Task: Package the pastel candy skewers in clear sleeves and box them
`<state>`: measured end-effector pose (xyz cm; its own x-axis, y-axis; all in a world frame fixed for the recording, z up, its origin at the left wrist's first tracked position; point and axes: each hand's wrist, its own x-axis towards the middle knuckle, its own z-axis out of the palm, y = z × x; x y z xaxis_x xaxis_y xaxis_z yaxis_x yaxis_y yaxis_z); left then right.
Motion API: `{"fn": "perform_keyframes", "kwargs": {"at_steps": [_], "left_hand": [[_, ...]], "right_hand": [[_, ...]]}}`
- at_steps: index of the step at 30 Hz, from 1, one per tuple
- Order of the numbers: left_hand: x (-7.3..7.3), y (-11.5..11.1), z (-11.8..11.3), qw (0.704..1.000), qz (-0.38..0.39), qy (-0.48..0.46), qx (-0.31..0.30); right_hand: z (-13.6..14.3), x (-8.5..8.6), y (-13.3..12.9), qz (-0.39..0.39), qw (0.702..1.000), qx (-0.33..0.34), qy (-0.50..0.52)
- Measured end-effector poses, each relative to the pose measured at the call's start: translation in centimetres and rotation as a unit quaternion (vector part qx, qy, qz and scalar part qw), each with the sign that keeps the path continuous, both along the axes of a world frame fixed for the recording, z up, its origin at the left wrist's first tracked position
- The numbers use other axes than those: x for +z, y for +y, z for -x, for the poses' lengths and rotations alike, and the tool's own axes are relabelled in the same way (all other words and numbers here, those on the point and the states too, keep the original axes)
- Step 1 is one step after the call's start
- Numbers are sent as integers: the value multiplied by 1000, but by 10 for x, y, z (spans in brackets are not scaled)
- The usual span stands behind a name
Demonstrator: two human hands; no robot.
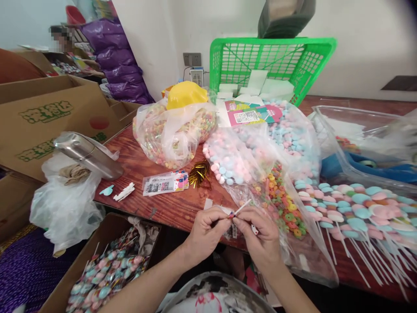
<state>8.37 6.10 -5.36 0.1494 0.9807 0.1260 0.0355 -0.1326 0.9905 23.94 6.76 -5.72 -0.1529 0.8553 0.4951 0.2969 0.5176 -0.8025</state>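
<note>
Both hands meet at the front edge of the table, fingertips almost touching. My left hand (206,230) is closed in a pinch on a small red-and-blue piece (231,215), mostly hidden by the fingers. My right hand (262,239) pinches beside it, where a thin white stick (243,205) slants up to the right. A small white thing with red marks (254,229) shows between the right fingers. Just beyond the right hand lies a clear bag of colourful candy rings (286,204). Marshmallow skewers on white sticks (361,211) are piled further right.
Bags of candy rings (156,134) and pink-blue marshmallows (234,158) stand behind, near a green basket (273,41). Printed labels (163,184), gold ties (199,174) and a steel flask (87,154) lie left. Below is a carton of wrapped skewers (107,269). Another person (65,43) is far left.
</note>
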Motion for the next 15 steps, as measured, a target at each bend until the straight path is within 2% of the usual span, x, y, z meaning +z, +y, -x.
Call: {"fn": "perform_keyframes", "kwargs": {"at_steps": [2, 5, 9, 12, 15], "left_hand": [[-1, 0, -2, 999, -19, 36, 0], [-1, -2, -3, 995, -41, 93, -8], [3, -1, -2, 982, -57, 174, -41], [8, 0, 2, 967, -61, 240, -67], [11, -1, 4, 934, -66, 338, -96]], "right_hand": [[-2, -5, -2, -95, 992, -37, -77], [-7, -15, -6, -201, 958, -83, -185], [-15, -14, -6, -238, 936, -63, -251], [-20, -4, -2, -271, 913, -40, -303], [-25, 8, 1, -302, 879, -2, -369]]}}
